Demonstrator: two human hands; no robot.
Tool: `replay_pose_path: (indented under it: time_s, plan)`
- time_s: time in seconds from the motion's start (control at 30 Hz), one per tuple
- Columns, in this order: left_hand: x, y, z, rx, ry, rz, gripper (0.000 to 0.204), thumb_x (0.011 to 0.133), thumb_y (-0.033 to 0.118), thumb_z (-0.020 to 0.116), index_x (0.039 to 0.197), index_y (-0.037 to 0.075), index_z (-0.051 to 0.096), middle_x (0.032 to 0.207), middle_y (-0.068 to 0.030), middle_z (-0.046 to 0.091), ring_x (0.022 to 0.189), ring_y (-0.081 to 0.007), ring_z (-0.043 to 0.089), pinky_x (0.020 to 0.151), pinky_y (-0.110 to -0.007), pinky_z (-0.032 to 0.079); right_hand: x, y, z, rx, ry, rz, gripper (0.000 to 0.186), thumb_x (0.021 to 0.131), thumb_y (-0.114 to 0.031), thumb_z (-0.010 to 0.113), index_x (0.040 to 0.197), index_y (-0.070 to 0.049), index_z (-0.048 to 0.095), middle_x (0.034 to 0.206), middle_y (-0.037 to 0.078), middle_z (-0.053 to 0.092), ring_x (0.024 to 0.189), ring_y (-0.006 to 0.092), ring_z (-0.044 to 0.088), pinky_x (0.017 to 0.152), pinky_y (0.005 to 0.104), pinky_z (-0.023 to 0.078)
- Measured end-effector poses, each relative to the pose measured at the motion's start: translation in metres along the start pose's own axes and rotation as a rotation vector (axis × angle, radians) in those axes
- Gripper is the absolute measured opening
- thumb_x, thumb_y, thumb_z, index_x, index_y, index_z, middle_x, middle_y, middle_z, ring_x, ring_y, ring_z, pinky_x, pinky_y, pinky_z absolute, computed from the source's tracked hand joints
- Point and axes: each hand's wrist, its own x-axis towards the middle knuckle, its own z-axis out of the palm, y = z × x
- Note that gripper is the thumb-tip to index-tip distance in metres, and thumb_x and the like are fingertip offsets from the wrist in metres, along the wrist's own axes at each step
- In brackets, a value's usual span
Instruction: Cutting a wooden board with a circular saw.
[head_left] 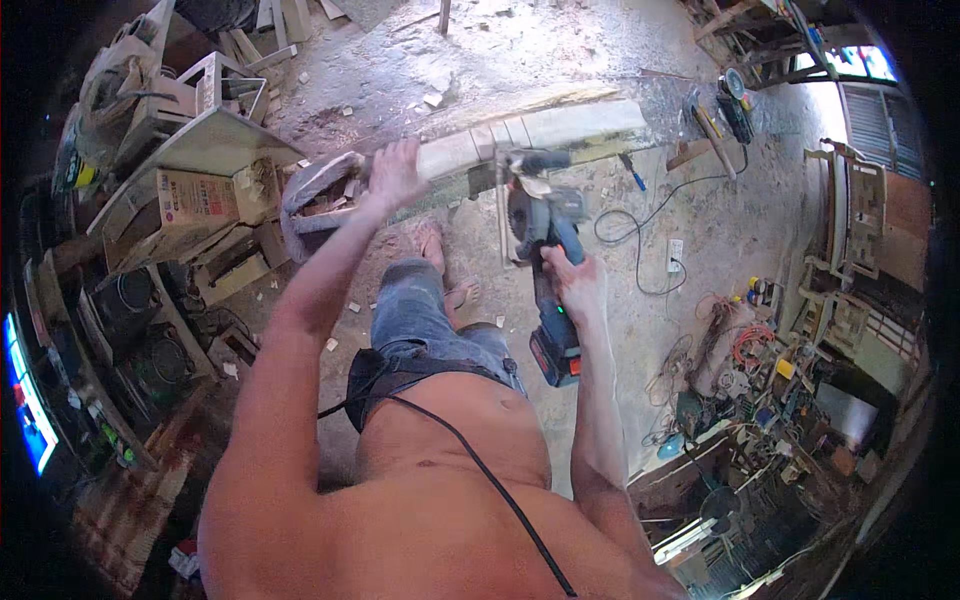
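Observation:
A long, pale wooden beam [581,123] lies crosswise in front of me, with several cross lines or cuts near its middle. My left hand [397,174] is laid over its left part, fingers curled across the top. In my right hand [577,283] is a cordless circular saw [552,222], gripped by its rear handle, with a battery at the lower end. The saw's front and base plate are at the beam's near edge, right of the cross lines. Whether the blade touches the wood is hidden.
Left of the beam stands a worn container [297,205] with wood scraps. A cardboard box [196,198] and timber pieces crowd the left side. A corded power tool [737,105], a blue-handled tool [637,177] and a power socket [675,254] lie right. Tool clutter [765,390] fills the lower right.

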Motion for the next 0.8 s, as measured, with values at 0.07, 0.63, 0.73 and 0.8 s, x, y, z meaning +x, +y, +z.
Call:
replay_pose_path:
  time_s: [0.07,0.63,0.73,0.8]
  plan:
    - [-0.018,0.002,0.010,0.091,0.148,0.070,0.075,0.075,0.043,0.090,0.134,0.009,0.060,0.123,-0.0151,0.066,0.123,-0.0350,0.063,0.110,-0.052,0.045,0.012,-0.012,0.013,-0.129,-0.024,-0.033,0.045,0.091,-0.043,0.080,0.097,0.001,0.079,0.073,0.013,0.072,0.065,0.0201,0.068,0.061,0.0380,0.049]
    - [-0.030,-0.002,0.020,-0.008,0.391,0.068,0.078,0.069,0.051,0.093,0.127,0.008,0.065,0.112,-0.0109,0.069,0.112,-0.0311,0.067,0.097,-0.049,0.047,0.042,-0.042,0.066,-0.362,-0.065,-0.139,0.059,0.088,-0.050,0.071,0.093,0.009,0.077,0.082,0.034,0.073,0.087,0.0460,0.078,0.080,0.0515,0.058]
    - [-0.030,0.000,0.021,-0.041,0.408,0.073,0.076,0.068,0.052,0.093,0.123,0.008,0.065,0.111,-0.0102,0.068,0.110,-0.0308,0.067,0.096,-0.048,0.047,0.042,-0.054,0.073,-0.339,-0.058,-0.168,0.056,0.088,-0.048,0.070,0.088,0.008,0.076,0.078,0.031,0.073,0.082,0.0442,0.078,0.077,0.0507,0.057]
    - [-0.032,0.000,0.022,-0.066,0.406,0.067,0.074,0.067,0.051,0.093,0.121,0.008,0.064,0.110,-0.0101,0.067,0.109,-0.0308,0.067,0.096,-0.048,0.047,0.039,-0.062,0.075,-0.329,-0.051,-0.202,0.054,0.088,-0.046,0.070,0.086,0.007,0.076,0.076,0.030,0.072,0.080,0.0431,0.078,0.075,0.0504,0.057]
